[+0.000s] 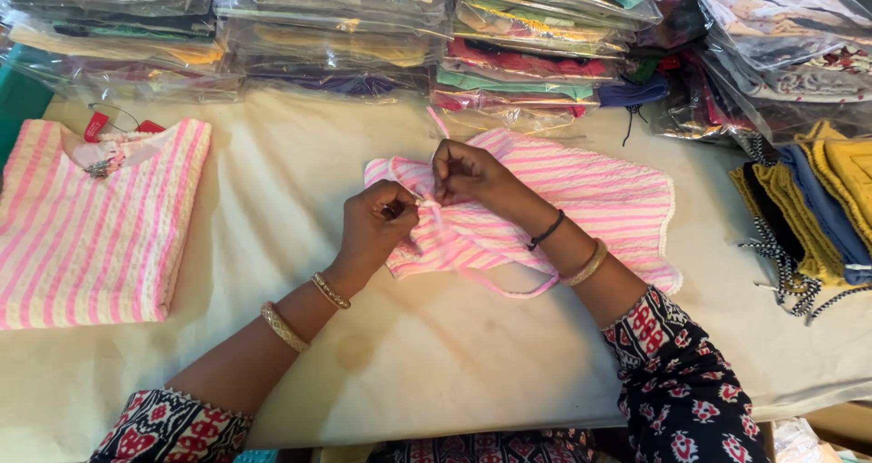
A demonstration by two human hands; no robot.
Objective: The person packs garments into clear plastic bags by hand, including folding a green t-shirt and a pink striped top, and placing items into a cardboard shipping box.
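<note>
A: At far left, a folded pink-and-white striped top (pixel 86 227) is seen laid flat on the cream tabletop (pixel 436 354), a red tag at its neckline. It looks finished with and set aside.

B: And at centre?

A: A second pink-and-white striped garment (pixel 581 199) is spread on the tabletop just in front of the stacks. Its pink drawstring (pixel 509 290) is being worked at the gathered edge. The left hand (pixel 377 227) is closed in a narrow pinch on the string at the bunched fabric; the right hand (pixel 463 172) is likewise pinched shut on the string just above, the two hands almost touching. One loop of cord is left trailing toward the near edge.

B: How far along is the work judged to be?

A: Partway, by the look of it. The string seems mid-knot, and the garment is not yet folded, unlike its neighbour at left.

B: Its appearance?

A: Crinkled, lightweight cloth, trimmed in white along the right hem, rumpled where it is held.

A: Behind, stacks of bagged garments (pixel 336 36) are piled; at right, yellow and blue pieces (pixel 817 209) are fanned out.
</note>
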